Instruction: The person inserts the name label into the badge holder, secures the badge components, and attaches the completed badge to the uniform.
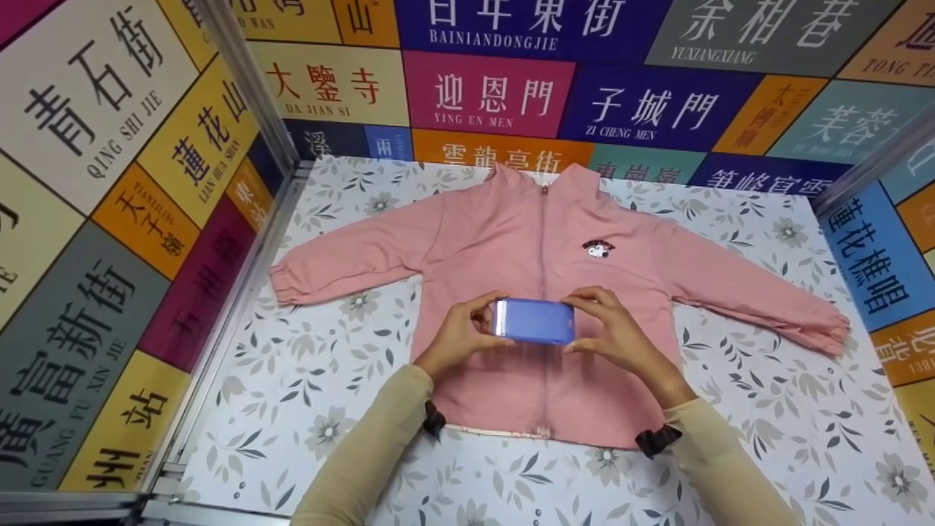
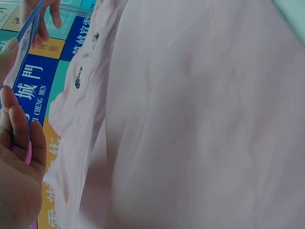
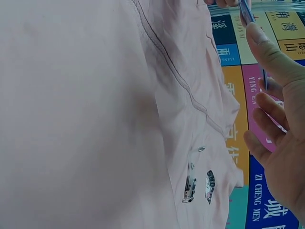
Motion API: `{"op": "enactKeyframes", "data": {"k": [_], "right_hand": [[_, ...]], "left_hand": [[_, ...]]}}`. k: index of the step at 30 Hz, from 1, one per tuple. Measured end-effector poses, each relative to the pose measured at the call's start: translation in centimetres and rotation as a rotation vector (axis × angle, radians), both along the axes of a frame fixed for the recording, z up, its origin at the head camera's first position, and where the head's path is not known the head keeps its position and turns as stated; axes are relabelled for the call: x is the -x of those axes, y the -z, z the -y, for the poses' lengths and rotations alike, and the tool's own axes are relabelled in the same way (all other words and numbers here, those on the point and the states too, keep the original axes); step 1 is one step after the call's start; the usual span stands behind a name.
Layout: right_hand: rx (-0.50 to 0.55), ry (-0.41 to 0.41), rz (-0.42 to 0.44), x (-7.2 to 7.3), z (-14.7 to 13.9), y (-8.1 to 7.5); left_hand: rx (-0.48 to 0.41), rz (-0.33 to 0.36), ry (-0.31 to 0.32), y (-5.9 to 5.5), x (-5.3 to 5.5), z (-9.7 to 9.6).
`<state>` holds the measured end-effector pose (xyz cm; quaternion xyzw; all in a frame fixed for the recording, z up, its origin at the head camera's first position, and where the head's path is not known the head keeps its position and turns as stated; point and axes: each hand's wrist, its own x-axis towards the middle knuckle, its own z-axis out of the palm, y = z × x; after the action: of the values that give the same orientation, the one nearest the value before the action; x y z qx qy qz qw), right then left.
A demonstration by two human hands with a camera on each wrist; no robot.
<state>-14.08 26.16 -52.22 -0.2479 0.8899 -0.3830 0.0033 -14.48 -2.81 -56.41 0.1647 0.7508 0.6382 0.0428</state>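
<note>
Both hands hold a smartphone [image 1: 537, 321] with a blue face sideways above a pink zip-up jacket [image 1: 482, 256]. At the phone's left end, the left hand [image 1: 456, 334] pinches it between thumb and fingers. The right hand [image 1: 621, 336] grips the opposite end the same way. In the left wrist view the phone [image 2: 27, 40] appears nearly edge-on, as a thin slab. The jacket lies flat, front up, sleeves spread to both sides, its zipper [image 1: 543, 256] running down the middle. A small cartoon patch [image 1: 599, 250] sits on its chest.
Beneath the jacket is a table [image 1: 329, 431] with a leaf-and-flower covering. Panels printed with street names [image 1: 489, 91] stand behind and to both sides, with metal frame posts [image 1: 256, 88] at the corners. Each wrist wears a black strap [image 1: 657, 440].
</note>
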Motion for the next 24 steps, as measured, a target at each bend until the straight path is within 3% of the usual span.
{"op": "enactKeyframes", "data": {"k": [13, 24], "right_hand": [[0.022, 0.009, 0.001, -0.13, 0.77, 0.05], [0.030, 0.002, 0.003, -0.04, 0.93, 0.29]], "left_hand": [[0.019, -0.024, 0.007, 0.10, 0.03, -0.21], [-0.012, 0.005, 0.005, 0.14, 0.01, -0.32]]}}
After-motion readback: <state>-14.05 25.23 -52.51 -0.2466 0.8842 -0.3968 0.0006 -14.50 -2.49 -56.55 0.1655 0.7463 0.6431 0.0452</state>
